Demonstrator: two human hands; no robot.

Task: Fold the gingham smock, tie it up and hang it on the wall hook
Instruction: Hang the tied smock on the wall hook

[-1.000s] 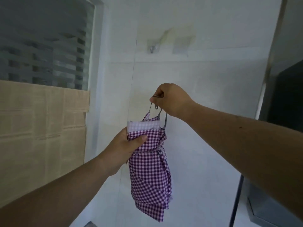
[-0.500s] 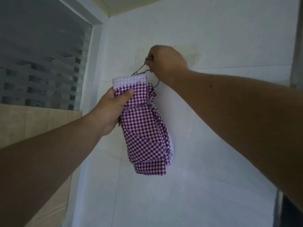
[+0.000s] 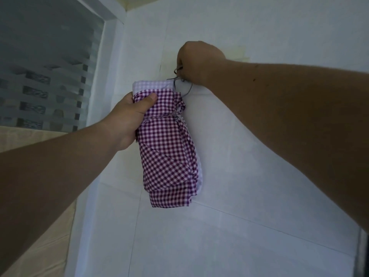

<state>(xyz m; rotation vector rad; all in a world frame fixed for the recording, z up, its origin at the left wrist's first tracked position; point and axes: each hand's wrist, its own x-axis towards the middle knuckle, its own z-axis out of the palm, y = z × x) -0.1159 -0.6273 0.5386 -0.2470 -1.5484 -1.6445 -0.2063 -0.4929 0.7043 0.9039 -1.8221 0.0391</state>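
While the right hand (image 3: 196, 61) pinches a thin grey cord loop (image 3: 184, 85) against the white tiled wall (image 3: 239, 156) at upper centre, left hand (image 3: 129, 120) grips the folded, tied gingham smock (image 3: 167, 152) near its top, thumb across the cloth. Bundle hangs mid-frame beside the wall. Hook hidden behind right hand. Frosted window (image 3: 50, 76) upper left
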